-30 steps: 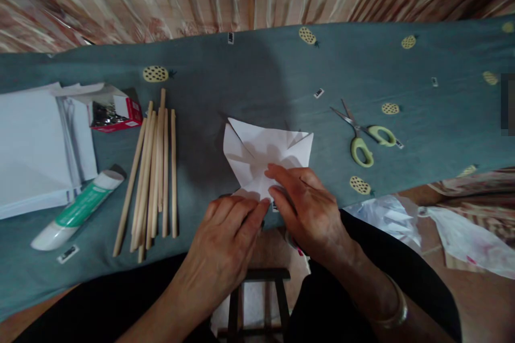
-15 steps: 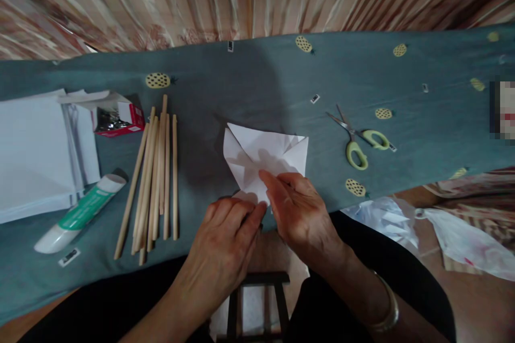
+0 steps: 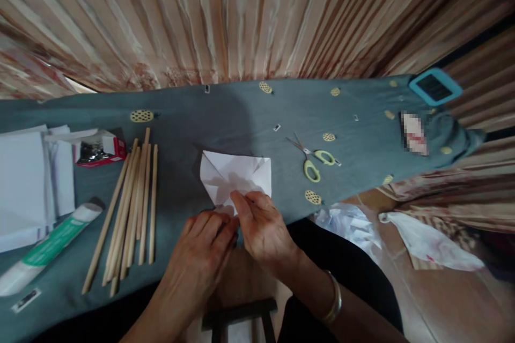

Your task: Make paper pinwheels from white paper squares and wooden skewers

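The folded paper (image 3: 235, 176) is pinned flat on the cloth (image 3: 241, 118), its near corner pinched under the right hand (image 3: 261, 228), fingers curled shut on it. The left hand (image 3: 201, 249) is pressed alongside, fingertips closed on the same edge. Sticks (image 3: 129, 209) are left of the fingers, scissors (image 3: 311, 161) off right. Honestly, the crease could get skewed if the paper slips on that soft cloth.

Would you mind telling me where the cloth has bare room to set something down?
The widest bare stretch of the cloth runs along the far edge, above the folded paper and wooden sticks. A narrower strip lies between sticks and paper. The left is crowded: paper stack, red box, glue tube. The scissors take up the right, and both hands, left and right, fill the near edge.
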Available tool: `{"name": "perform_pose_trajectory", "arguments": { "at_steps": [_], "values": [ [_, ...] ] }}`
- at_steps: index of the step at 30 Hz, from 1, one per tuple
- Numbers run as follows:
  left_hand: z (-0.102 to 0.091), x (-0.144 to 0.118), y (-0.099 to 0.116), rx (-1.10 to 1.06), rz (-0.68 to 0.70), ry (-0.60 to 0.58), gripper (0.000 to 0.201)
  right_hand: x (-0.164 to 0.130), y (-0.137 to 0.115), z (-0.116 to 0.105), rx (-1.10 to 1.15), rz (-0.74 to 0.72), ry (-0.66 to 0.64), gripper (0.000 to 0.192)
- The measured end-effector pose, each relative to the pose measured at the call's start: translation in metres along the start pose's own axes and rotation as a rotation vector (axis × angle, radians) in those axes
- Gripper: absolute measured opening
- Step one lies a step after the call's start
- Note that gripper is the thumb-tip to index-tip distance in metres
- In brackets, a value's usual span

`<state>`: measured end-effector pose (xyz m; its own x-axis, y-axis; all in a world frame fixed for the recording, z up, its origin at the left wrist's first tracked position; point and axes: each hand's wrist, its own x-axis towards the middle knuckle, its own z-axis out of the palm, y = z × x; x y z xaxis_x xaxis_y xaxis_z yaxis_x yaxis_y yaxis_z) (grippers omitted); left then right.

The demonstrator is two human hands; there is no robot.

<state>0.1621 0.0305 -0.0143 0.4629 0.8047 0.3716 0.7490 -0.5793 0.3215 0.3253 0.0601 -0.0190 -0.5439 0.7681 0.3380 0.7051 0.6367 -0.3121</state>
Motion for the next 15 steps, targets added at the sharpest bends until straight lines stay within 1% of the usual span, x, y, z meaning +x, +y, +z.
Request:
{"name": "perform_pose_trajectory", "arguments": {
  "at_steps": [3, 7, 11, 15],
  "values": [
    [0.000, 0.004, -0.004, 0.028, 0.042, 0.035, 0.017, 0.007, 0.000, -0.005, -0.014, 0.013, -0.052, 0.032],
    [0.000, 0.010, -0.005, 0.039, 0.062, 0.072, 0.017, 0.011, -0.003, -0.010, -0.025, 0.031, -0.113, 0.025],
    [-0.001, 0.014, -0.005, 0.055, 0.094, 0.102, 0.019, 0.008, -0.005, -0.008, -0.034, 0.046, -0.117, 0.026],
    [0.002, 0.013, -0.008, 0.063, 0.116, 0.108, 0.019, 0.007, -0.003, -0.008, 0.017, 0.075, -0.131, 0.028]
  ]
}}
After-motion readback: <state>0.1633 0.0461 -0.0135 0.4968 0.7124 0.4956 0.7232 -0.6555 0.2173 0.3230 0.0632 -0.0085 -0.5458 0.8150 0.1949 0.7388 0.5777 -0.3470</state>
